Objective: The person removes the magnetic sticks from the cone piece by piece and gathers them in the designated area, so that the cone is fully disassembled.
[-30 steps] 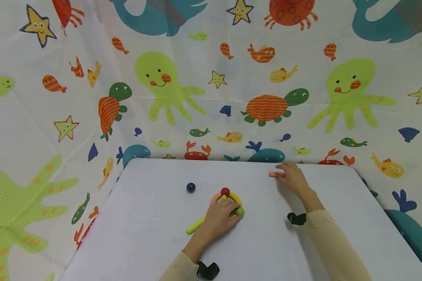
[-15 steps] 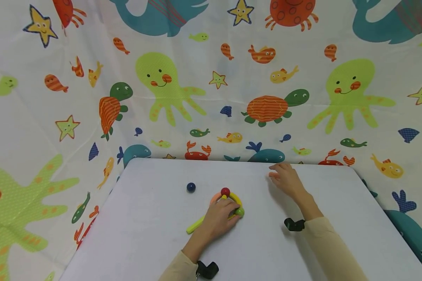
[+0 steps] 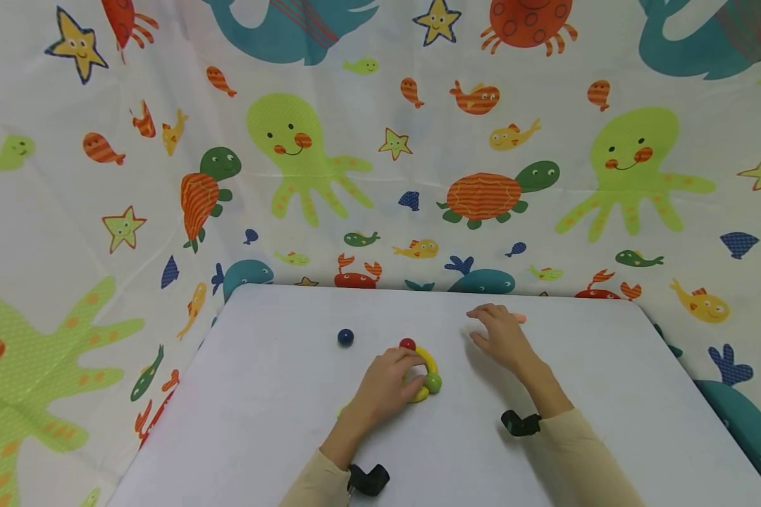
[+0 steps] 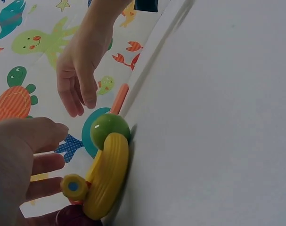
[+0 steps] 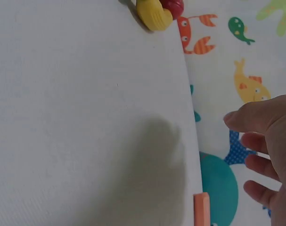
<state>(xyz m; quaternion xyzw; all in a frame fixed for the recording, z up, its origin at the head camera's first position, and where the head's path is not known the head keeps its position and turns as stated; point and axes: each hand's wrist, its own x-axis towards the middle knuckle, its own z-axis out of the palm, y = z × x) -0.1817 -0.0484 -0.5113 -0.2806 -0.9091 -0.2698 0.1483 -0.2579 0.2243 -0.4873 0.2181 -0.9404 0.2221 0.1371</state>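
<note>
My left hand (image 3: 385, 386) is over a ring of curved yellow rods (image 3: 429, 360) joined by a red ball (image 3: 408, 344) and a green ball (image 3: 433, 383). The left wrist view shows its thumb and fingers spread beside the ring, near a straight yellow rod's end (image 4: 74, 187) and a dark red ball (image 4: 78, 216). Part of the ring is hidden under that hand. My right hand (image 3: 506, 341) hovers with loosely bent fingers, holding nothing. Just behind it an orange rod (image 3: 518, 318) lies on the table; the right wrist view shows its end (image 5: 201, 209).
A dark blue ball (image 3: 345, 338) lies left of the ring on the white table (image 3: 260, 394). Behind the table's far edge hangs a cloth (image 3: 355, 176) printed with sea animals. Each wrist bears a black camera (image 3: 369, 480).
My right hand has let go of the orange rod and moved left, toward the ring. My left hand has shifted slightly up, loosened its fingers, and now covers the yellow-green rod almost wholly.
</note>
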